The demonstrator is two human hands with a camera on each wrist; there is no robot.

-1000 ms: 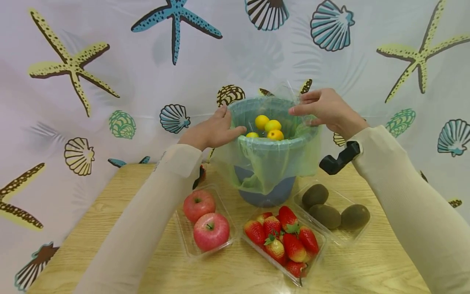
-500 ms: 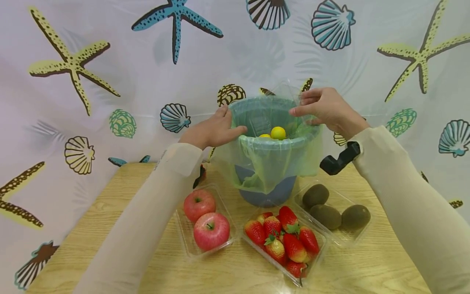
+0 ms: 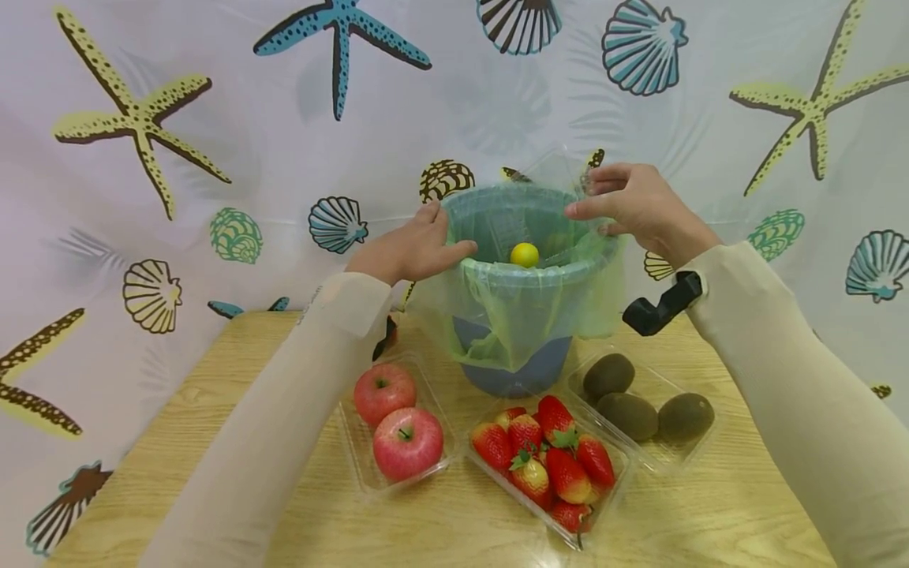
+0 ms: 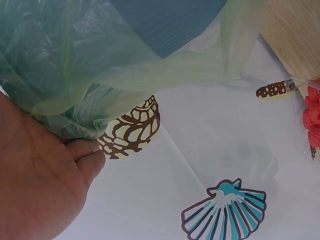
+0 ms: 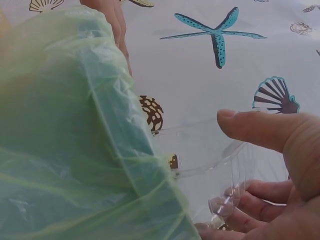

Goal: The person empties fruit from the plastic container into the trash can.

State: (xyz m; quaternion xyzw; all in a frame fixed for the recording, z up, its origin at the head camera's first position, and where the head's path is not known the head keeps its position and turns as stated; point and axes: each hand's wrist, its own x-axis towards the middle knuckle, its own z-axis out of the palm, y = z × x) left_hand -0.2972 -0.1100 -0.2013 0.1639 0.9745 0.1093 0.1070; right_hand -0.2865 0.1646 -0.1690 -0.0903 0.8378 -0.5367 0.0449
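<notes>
Now facing a white shell-and-starfish backdrop point(image 3: 461, 95) across a wooden surface point(image 3: 241, 363). At left, seeing two red apples point(image 3: 406, 443) sitting in a clear tray point(image 3: 365, 473), just beside the left forearm. Above them, holding a pale green bag point(image 3: 521, 315) at the left rim of a blue bucket point(image 3: 525, 375) with the left hand point(image 3: 412, 246), closing that grip on the covered rim, placing thumb toward the opening and fingers along the outside. Then seeing the bag hanging over the bucket's rim and upper wall, and one yellow fruit point(image 3: 524, 255) showing in its mouth; being unable to tell its contact underneath. In front, seeing strawberries point(image 3: 568, 473) filling a second tray point(image 3: 521, 505). At the right rim, pinching a clear container point(image 5: 210, 150), tilted into the opening, between thumb and fingers of the right hand point(image 3: 642, 203), closing this grip on thin plastic. Farthest right, seeing three brown kiwis point(image 3: 628, 416) lying in a third tray point(image 3: 667, 464), and wearing a black device point(image 3: 660, 306) at the right cuff.
</notes>
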